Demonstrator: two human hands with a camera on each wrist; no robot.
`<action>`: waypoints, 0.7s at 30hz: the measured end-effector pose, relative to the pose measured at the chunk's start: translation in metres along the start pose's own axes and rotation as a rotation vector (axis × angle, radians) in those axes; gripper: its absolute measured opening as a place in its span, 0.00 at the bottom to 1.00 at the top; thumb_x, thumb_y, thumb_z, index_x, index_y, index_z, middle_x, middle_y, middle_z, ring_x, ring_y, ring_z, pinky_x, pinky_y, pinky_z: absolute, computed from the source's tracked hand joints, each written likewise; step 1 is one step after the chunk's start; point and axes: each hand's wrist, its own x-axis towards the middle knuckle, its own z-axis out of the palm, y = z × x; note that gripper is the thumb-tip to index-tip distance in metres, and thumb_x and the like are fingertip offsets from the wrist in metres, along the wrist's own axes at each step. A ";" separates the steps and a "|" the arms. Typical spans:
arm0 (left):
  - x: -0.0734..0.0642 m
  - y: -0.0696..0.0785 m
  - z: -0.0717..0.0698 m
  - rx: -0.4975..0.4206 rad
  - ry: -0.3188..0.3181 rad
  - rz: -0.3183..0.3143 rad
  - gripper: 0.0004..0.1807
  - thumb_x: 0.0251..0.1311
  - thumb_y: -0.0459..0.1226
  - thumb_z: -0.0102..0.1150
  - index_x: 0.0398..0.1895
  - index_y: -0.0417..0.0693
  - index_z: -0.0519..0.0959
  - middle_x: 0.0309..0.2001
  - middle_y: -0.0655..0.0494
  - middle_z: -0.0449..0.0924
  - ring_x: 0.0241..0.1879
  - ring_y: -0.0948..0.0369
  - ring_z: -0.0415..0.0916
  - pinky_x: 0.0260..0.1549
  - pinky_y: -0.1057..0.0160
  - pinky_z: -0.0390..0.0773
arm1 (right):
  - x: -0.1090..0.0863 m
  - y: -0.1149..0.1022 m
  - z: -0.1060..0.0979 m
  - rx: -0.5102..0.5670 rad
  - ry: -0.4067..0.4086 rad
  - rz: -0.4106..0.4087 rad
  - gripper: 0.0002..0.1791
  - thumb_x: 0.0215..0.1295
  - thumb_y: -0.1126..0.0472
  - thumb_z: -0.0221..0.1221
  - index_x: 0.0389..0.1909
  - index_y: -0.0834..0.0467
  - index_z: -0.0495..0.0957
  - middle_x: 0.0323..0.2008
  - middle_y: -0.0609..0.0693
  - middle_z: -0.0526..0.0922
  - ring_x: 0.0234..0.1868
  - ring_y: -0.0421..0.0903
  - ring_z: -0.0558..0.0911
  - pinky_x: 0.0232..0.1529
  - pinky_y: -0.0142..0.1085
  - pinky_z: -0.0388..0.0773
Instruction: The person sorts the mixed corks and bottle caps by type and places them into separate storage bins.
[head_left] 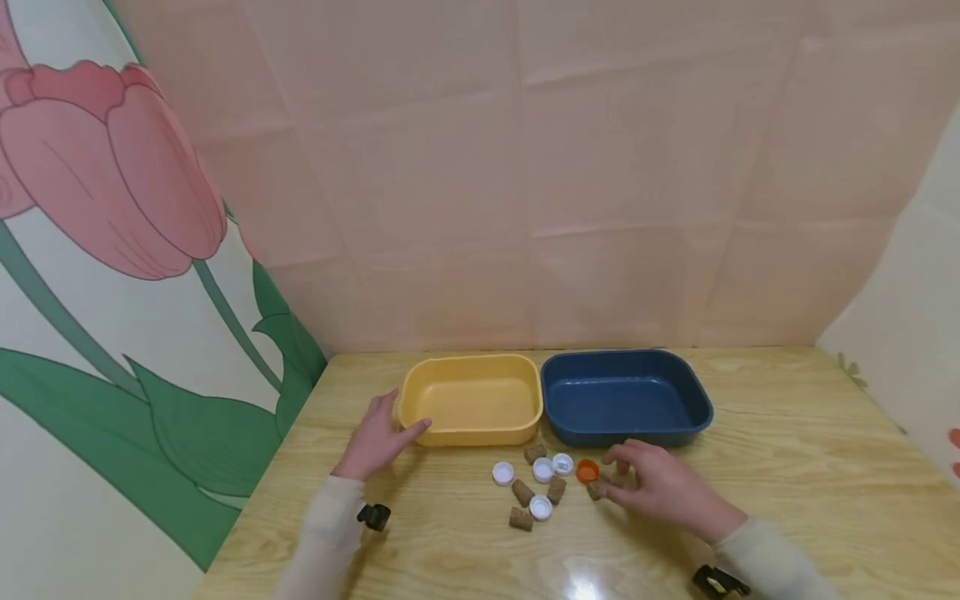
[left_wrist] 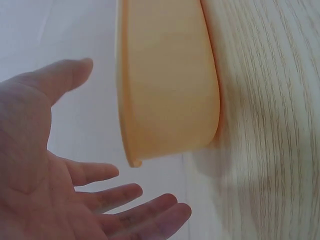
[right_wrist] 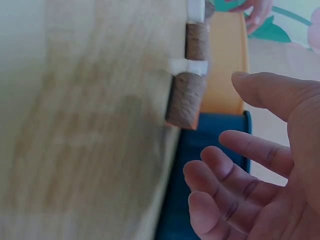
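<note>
Right-hand fingers (right_wrist: 257,150) stand apart, leaving room for a cork (right_wrist: 186,102). Left-hand fingers (left_wrist: 92,172) spread near the yellow tray (head_left: 480,437), perhaps to steady it.

Free table (head_left: 817,450) stretches right of my right hand (head_left: 663,486); corks (head_left: 557,489) and caps (head_left: 541,507) block the way left, the blue tray (head_left: 622,404) the far side.

- a pale pink sheet (head_left: 630,183), lined with fold creases, covers the wall behind
- the white left wall (head_left: 60,500) bears a big painted pink tulip (head_left: 67,158) with green leaves (head_left: 202,433)
- the right wall (head_left: 907,308) is whitish
- light wood-grain table (head_left: 810,450), a bright glare (head_left: 583,586) on its near part
</note>
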 end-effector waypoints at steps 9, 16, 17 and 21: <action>0.010 -0.002 0.007 -0.004 -0.045 0.007 0.58 0.56 0.64 0.65 0.77 0.36 0.54 0.69 0.36 0.65 0.66 0.43 0.68 0.63 0.42 0.68 | 0.004 -0.002 0.014 0.015 -0.051 -0.018 0.15 0.53 0.49 0.74 0.36 0.49 0.81 0.27 0.36 0.77 0.28 0.33 0.74 0.28 0.33 0.73; 0.011 -0.001 0.009 -0.049 -0.067 -0.005 0.56 0.55 0.61 0.68 0.77 0.37 0.55 0.69 0.36 0.66 0.66 0.43 0.68 0.63 0.42 0.68 | 0.006 -0.005 0.017 0.001 -0.032 -0.058 0.12 0.53 0.55 0.73 0.35 0.50 0.81 0.27 0.37 0.75 0.28 0.33 0.73 0.28 0.33 0.72; 0.011 -0.001 0.009 -0.059 -0.065 0.004 0.54 0.56 0.59 0.68 0.76 0.38 0.57 0.68 0.37 0.67 0.65 0.43 0.68 0.63 0.42 0.68 | 0.006 -0.005 0.018 -0.003 -0.029 -0.062 0.11 0.54 0.55 0.73 0.35 0.49 0.81 0.27 0.37 0.75 0.28 0.33 0.73 0.28 0.33 0.72; 0.014 -0.001 0.009 -0.098 -0.073 0.026 0.50 0.58 0.55 0.69 0.76 0.40 0.58 0.67 0.39 0.70 0.64 0.45 0.70 0.62 0.42 0.69 | 0.006 -0.005 0.019 -0.015 -0.021 -0.075 0.09 0.56 0.56 0.72 0.33 0.46 0.80 0.27 0.36 0.74 0.28 0.33 0.72 0.27 0.32 0.71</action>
